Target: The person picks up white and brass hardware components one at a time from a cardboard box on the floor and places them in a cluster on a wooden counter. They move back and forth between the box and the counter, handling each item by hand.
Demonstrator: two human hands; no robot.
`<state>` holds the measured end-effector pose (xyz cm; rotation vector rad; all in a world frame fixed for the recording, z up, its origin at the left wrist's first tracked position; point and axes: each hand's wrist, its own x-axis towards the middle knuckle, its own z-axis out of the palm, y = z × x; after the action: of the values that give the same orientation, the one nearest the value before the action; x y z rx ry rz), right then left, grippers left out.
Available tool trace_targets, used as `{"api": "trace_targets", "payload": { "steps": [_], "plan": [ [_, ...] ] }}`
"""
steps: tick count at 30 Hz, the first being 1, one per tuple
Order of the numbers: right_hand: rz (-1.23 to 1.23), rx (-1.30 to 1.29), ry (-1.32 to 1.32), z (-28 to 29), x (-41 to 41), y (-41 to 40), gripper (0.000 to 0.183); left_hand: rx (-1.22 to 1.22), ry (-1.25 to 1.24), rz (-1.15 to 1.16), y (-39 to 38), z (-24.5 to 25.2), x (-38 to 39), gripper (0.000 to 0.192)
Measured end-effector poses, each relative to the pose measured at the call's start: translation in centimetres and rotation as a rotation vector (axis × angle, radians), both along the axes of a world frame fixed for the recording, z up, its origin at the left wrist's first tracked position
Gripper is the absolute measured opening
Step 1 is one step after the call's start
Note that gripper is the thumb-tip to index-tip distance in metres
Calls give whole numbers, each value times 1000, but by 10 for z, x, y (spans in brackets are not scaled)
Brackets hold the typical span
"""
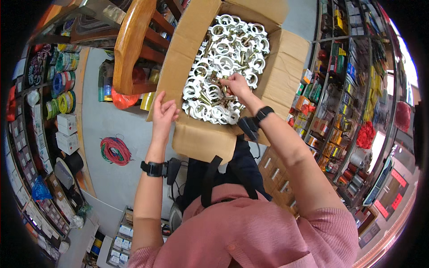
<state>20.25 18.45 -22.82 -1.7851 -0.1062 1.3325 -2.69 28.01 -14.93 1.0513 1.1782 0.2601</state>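
Observation:
An open cardboard box (pixel 285 63) stands before me, filled with white ring-shaped pipe clamps (pixel 225 63) and brass-coloured bolts (pixel 205 99). My right hand (pixel 237 86) reaches into the box over the heap. Its fingertips meet a brass-coloured metal fitting (pixel 215 79); whether they grip it is unclear, as the curled fingers hide part of the contact. At the box's lower left corner, my left hand (pixel 164 112) is raised beside the left flap with fingers half bent and apart. Nothing shows in it. Each wrist wears a black strap with a device attached.
A wooden chair (pixel 129 47) stands close to the box's left side. Coiled red and green cable (pixel 115 150) lies on the grey floor. Shelves with wire rolls (pixel 63 82) line the left, and shelves of packaged goods (pixel 338 100) the right. Wooden drawers (pixel 276 172) are near my right arm.

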Motion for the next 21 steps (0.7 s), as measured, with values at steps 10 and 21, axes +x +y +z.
{"api": "trace_targets", "payload": {
  "steps": [10,21],
  "plan": [
    [-93,-160,-75,-67,3,64,19,26,-53,20,7,-19,-4,51],
    [-53,-66,-105,-55,9,50,26,-3,-55,-56,9,-16,2,49]
  ]
}}
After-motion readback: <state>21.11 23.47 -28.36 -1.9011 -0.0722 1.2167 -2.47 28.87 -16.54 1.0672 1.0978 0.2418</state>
